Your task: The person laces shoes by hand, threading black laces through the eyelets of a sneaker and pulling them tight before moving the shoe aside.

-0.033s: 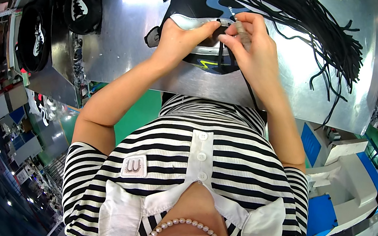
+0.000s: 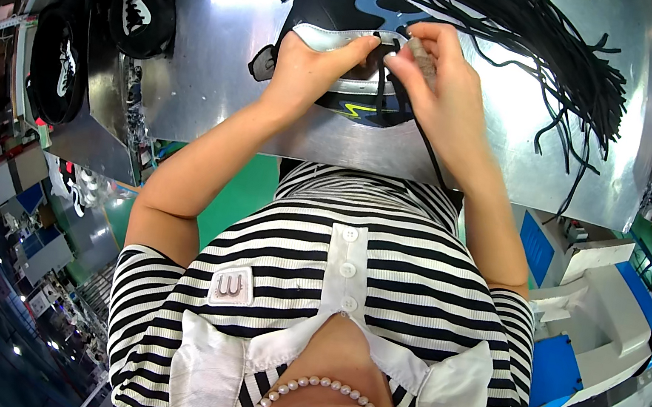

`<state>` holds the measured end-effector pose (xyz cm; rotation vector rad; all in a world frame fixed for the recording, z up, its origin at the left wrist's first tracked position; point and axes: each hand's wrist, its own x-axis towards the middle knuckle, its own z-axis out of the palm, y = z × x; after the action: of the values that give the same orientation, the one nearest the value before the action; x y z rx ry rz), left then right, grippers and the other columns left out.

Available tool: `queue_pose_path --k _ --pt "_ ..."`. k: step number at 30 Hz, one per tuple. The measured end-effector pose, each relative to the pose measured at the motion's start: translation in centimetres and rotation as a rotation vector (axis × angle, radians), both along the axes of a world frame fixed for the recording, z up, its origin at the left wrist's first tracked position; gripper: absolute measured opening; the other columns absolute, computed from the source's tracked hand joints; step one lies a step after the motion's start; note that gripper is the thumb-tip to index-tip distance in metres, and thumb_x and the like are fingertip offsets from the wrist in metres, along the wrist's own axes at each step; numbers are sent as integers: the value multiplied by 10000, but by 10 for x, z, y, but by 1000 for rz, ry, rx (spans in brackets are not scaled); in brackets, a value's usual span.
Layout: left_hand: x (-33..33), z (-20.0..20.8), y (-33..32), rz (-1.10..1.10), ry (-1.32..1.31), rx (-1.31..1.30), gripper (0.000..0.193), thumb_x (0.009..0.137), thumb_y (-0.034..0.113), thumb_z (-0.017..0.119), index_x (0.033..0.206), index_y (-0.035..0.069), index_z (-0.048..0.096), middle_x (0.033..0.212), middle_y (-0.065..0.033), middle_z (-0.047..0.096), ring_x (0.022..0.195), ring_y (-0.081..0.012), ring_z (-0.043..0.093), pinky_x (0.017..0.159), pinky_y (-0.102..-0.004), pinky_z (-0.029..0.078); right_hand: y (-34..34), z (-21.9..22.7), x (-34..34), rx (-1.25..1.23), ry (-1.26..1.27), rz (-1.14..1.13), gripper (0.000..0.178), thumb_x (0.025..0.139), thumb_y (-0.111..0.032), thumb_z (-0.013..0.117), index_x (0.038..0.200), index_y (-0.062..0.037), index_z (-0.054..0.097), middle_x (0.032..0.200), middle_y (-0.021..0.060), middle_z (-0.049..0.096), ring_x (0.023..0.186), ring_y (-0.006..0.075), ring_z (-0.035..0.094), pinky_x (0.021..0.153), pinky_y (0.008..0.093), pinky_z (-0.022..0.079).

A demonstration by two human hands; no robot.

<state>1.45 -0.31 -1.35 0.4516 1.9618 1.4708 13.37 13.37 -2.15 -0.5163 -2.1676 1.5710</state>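
Observation:
A shoe upper [image 2: 325,2], black with blue overlays, a pale edge and a yellow-green mark, lies on the metal table. My left hand [image 2: 307,71] is closed on its pale edge, thumb pressed near the eyelet row. Between the thumb and fingers of my right hand [image 2: 447,90] is a slim hand tool with a wrapped, tan handle [image 2: 421,57]. Its tip is hidden at the upper, so its exact kind is unclear. A black shoelace [image 2: 381,83] hangs across the opening, and another black strand runs down below my right hand toward the table's near edge.
A thick bundle of black laces [image 2: 541,50] spreads over the far and right side of the metal table [image 2: 215,90]. Black shoe pieces with white marks [image 2: 136,8] stand at the left. A grey and blue machine [image 2: 605,315] is at the lower right.
My right hand has shifted slightly with the tool. The tool's thin metal tip, visible beyond the eyelet edge before, is now out of sight. My left hand stays in place.

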Motion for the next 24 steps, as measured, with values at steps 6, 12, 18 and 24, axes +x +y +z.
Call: queue_pose_path --k 6,12,18,24 --pt "3 3 0 2 59 -37 139 867 146 738 891 13 707 803 -9 706 719 -67 639 645 -230 496 8 1 6 201 -55 37 124 877 -115 674 952 -17 687 878 126 709 765 318 682 680 371 537" --pt "4 1 -3 -44 117 -29 189 886 170 721 950 -8 730 845 -33 730 749 -71 655 685 -229 514 11 -5 3 190 -72 52 172 864 -127 683 998 -19 678 853 150 710 748 331 686 669 389 542" --pt "17 11 -14 -209 124 -231 257 933 244 674 999 7 749 794 -51 734 736 -70 657 673 -238 519 7 -3 0 218 -102 107 248 877 -120 660 1058 19 562 761 179 684 721 366 679 648 435 532" --pt "8 0 -10 -261 -23 -77 262 962 231 610 838 24 714 642 12 626 593 -59 556 583 -247 443 21 8 3 316 -274 263 157 910 -60 616 1043 -9 549 733 129 656 687 251 672 634 332 512"
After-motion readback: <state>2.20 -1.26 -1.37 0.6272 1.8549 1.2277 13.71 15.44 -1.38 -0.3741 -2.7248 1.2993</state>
